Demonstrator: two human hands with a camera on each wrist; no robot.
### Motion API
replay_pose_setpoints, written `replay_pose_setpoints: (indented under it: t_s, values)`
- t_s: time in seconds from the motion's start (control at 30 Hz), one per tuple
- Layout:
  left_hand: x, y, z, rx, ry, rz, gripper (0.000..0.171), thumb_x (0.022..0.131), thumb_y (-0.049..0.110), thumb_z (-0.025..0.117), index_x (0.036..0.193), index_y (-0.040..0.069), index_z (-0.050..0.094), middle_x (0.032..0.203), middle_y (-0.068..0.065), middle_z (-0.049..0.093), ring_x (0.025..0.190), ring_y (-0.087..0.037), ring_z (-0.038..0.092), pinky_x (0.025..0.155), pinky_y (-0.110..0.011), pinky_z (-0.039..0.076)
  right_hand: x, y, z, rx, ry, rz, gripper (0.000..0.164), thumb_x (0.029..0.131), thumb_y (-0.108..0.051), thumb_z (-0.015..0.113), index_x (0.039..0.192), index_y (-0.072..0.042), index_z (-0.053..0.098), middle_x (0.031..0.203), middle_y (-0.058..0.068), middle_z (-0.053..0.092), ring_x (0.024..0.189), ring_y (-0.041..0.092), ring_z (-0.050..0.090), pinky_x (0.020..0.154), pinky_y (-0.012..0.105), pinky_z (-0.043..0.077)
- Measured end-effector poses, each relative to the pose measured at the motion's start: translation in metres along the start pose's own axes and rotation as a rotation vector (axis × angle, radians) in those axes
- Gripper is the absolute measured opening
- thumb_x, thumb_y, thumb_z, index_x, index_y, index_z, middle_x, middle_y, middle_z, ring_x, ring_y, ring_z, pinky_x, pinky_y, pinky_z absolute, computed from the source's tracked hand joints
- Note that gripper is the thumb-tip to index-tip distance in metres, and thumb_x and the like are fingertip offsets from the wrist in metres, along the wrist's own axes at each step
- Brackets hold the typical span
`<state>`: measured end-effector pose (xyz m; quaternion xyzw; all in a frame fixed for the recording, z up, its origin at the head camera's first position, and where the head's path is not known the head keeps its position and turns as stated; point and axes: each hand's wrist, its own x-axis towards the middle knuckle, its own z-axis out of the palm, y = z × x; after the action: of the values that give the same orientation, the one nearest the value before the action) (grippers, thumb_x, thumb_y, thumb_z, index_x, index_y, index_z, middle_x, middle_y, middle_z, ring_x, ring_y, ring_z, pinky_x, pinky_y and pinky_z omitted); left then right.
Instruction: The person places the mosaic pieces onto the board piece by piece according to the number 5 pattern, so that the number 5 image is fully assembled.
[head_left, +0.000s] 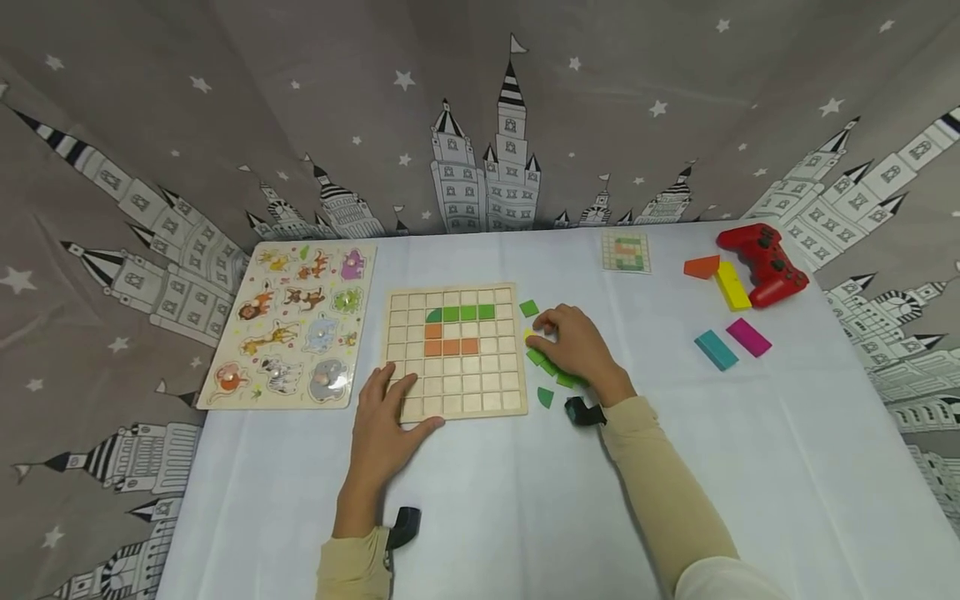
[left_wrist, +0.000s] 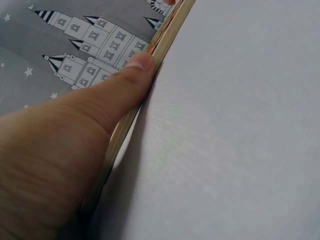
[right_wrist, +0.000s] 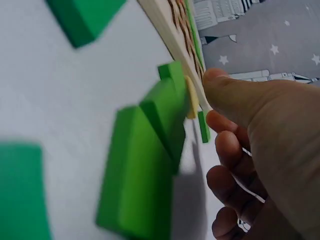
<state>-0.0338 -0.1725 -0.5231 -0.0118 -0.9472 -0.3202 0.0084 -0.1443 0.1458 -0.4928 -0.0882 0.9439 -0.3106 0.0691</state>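
A wooden grid board [head_left: 468,386] lies in the middle of the table. Green squares [head_left: 468,312], a darker green rounded piece [head_left: 434,315] and several orange squares [head_left: 450,347] sit in its cells. With fingers spread, my left hand [head_left: 384,437] rests at the board's lower left corner, its thumb [left_wrist: 137,67] against the edge. My right hand [head_left: 573,343] hovers with bent fingers over loose green blocks [right_wrist: 142,175] right of the board. A yellow piece [right_wrist: 191,97] lies near its fingertips, with nothing seen between thumb and index finger.
An animal peg puzzle [head_left: 296,325] lies at the left. A small pattern card [head_left: 626,252] is at the back. On the right are a red game controller [head_left: 765,262] and orange, yellow, teal [head_left: 716,350] and magenta blocks [head_left: 749,337]. A dark green piece [head_left: 545,397] lies nearer me.
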Motion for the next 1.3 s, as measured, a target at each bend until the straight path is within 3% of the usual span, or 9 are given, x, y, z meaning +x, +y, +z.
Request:
replay_pose_setpoints:
  t_s: [0.23,0.47,0.57,0.77,0.97,1.17,1.3]
  values:
    - [0.000,0.001,0.000,-0.001,-0.011,-0.020,0.085,0.075,0.050,0.088,0.144,0.014,0.055,0.166,-0.016,0.029,0.157,-0.041,0.016,0.120,-0.068,0.024,0.002,-0.004,0.008,-0.108,-0.003,0.033,0.036,0.093,-0.040,0.075,0.114,-0.011,0.073,0.098,0.005,0.065,0.090,0.022,0.056,0.082,0.038,0.048]
    - [0.000,0.001,0.000,-0.004,-0.013,-0.023,0.086,0.074,0.049,0.089,0.144,0.014,0.056,0.166,-0.015,0.029,0.157,-0.040,0.015,0.121,-0.067,0.024,0.000,0.001,0.000,-0.091,0.003,0.057,0.025,0.100,-0.020,0.063,0.122,-0.012,0.072,0.105,0.008,0.064,0.096,0.026,0.056,0.087,0.042,0.048]
    - [0.000,0.000,0.001,0.003,-0.008,-0.015,0.086,0.074,0.049,0.089,0.144,0.015,0.056,0.166,-0.015,0.029,0.157,-0.040,0.016,0.121,-0.067,0.024,-0.002,0.007,-0.003,-0.070,0.024,0.054,0.030,0.100,-0.013,0.058,0.126,-0.013,0.072,0.110,0.010,0.065,0.100,0.028,0.057,0.089,0.044,0.049]
    - [0.000,0.000,0.002,0.007,-0.007,-0.016,0.085,0.074,0.050,0.088,0.144,0.015,0.056,0.166,-0.014,0.029,0.157,-0.040,0.015,0.121,-0.067,0.024,-0.003,0.015,-0.004,-0.063,0.024,0.075,0.034,0.098,-0.026,0.068,0.129,-0.012,0.069,0.117,0.011,0.063,0.106,0.028,0.056,0.093,0.045,0.049]
    - [0.001,0.001,0.001,0.004,-0.023,-0.012,0.086,0.074,0.051,0.088,0.145,0.014,0.055,0.166,-0.015,0.028,0.158,-0.040,0.014,0.121,-0.067,0.024,-0.003,0.016,-0.008,-0.052,0.006,0.049,0.034,0.100,-0.016,0.063,0.133,-0.014,0.068,0.123,0.015,0.060,0.113,0.032,0.054,0.095,0.047,0.049]
    - [0.000,0.000,0.000,0.016,-0.009,-0.008,0.085,0.075,0.050,0.088,0.144,0.014,0.055,0.166,-0.015,0.029,0.157,-0.041,0.016,0.120,-0.069,0.025,-0.002,0.014,-0.006,-0.066,0.017,0.107,0.050,0.092,-0.036,0.076,0.134,-0.010,0.064,0.126,0.016,0.057,0.116,0.032,0.052,0.100,0.047,0.049]
    - [-0.001,0.000,0.000,0.012,0.000,-0.006,0.085,0.074,0.049,0.089,0.144,0.014,0.056,0.165,-0.015,0.030,0.156,-0.041,0.017,0.119,-0.070,0.026,-0.001,0.014,-0.005,-0.050,0.025,0.142,0.048,0.092,-0.038,0.076,0.129,-0.009,0.065,0.122,0.015,0.058,0.110,0.030,0.052,0.095,0.045,0.049]
